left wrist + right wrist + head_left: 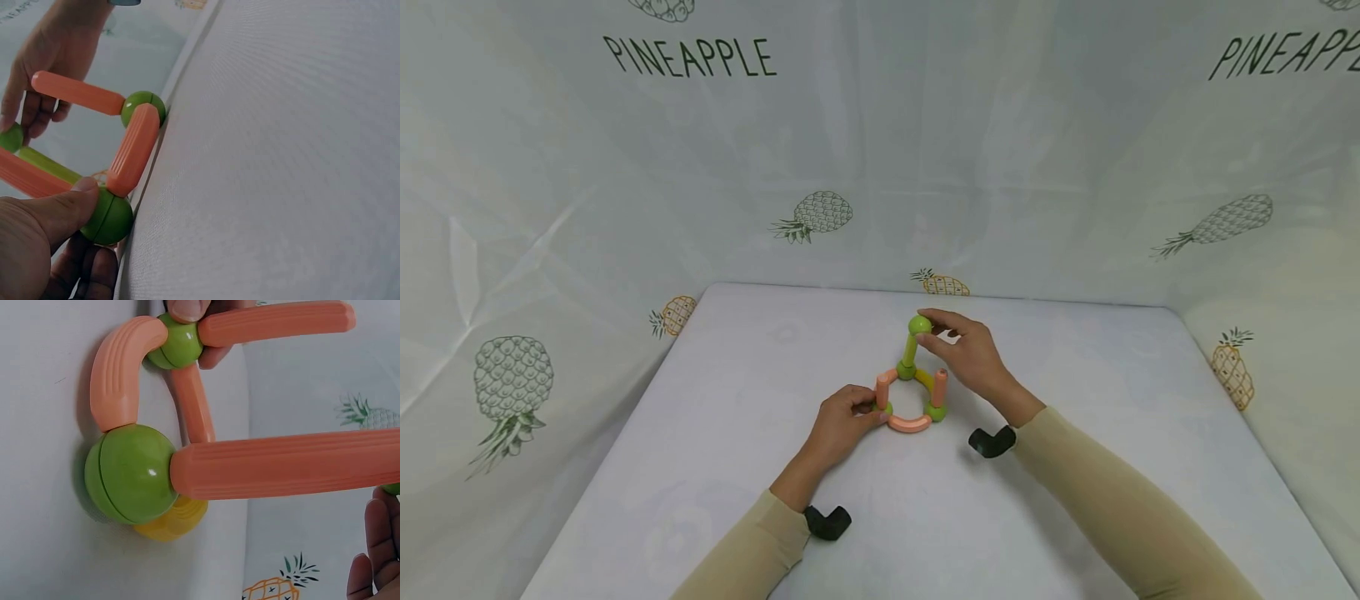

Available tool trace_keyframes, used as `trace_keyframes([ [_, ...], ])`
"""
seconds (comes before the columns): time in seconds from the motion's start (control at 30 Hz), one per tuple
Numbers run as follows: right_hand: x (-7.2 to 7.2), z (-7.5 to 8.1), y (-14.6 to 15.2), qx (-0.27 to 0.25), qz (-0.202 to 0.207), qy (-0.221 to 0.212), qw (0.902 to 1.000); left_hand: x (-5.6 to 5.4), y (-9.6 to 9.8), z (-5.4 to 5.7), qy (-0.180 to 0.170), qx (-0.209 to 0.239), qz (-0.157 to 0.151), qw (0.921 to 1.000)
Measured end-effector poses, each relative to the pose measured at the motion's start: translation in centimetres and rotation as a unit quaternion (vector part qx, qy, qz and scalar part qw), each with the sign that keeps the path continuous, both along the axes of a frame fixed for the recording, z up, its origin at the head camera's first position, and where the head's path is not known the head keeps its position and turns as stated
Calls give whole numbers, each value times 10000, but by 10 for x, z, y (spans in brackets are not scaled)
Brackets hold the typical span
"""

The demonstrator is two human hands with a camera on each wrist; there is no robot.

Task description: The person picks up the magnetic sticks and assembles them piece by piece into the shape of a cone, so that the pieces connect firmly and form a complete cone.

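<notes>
White table [715, 467] is sitting inside a pale cloth backdrop [925, 150] printed with pineapples and the word PINEAPPLE; cloth is wrapping round on three sides.

Right hand [973, 358]: fingertips are pinching the top green ball [919, 325], thumb and forefinger curled round it, other fingers loosely bent. That ball is capping a green rod [910, 350] which is rising, slightly tilted, from the rear ball of the toy frame [912, 392]. Hand is lying at about 3 o'clock of the frame.

Left hand [842, 425]: thumb [59, 209] is pressing on the near-left green ball [107, 215], fingers curled under it, so it is gripping that joint and steadying the base. Hand is sitting at 8 o'clock of the frame.

Outward: base is showing three green balls joined in a rough triangle. A curved orange piece [910, 423] is closing the near side at 6 o'clock, a yellow rod [924, 379] is running toward 2 o'clock, and a short orange rod [939, 387] is standing on the near-right ball [936, 411]. Another orange rod [885, 387] is standing over the left joint. Frame is resting mid-table, touching the surface.

Progress, as a judgement: base loop looks closed and three uprights are in place; one upright is capped. The two orange uprights are ending bare, so upper links look left to do. No loose pieces are showing on the table.

Black wrist cameras [827, 522] are showing beside the beige sleeves.
</notes>
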State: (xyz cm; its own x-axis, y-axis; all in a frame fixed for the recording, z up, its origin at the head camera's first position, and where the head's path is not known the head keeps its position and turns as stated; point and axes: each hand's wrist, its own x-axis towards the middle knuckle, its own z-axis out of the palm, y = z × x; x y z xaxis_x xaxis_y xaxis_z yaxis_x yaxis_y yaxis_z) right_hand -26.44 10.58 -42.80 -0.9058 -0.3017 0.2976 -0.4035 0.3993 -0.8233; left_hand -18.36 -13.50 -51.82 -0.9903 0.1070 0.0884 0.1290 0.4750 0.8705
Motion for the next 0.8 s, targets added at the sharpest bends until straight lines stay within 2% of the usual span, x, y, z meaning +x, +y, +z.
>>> trace_keyframes([
  [0.33, 1, -3, -1, 56, 47, -139, 9999, 2, 3, 3, 53, 30, -64, 10000],
  [0.53, 4, -2, -4, 86, 12, -169, 9998, 4, 3, 3, 17, 288, 67, 9996],
  [0.8, 14, -1, -7, 200, -39, -263, 9994, 5, 4, 4, 246, 471, 187, 9984],
])
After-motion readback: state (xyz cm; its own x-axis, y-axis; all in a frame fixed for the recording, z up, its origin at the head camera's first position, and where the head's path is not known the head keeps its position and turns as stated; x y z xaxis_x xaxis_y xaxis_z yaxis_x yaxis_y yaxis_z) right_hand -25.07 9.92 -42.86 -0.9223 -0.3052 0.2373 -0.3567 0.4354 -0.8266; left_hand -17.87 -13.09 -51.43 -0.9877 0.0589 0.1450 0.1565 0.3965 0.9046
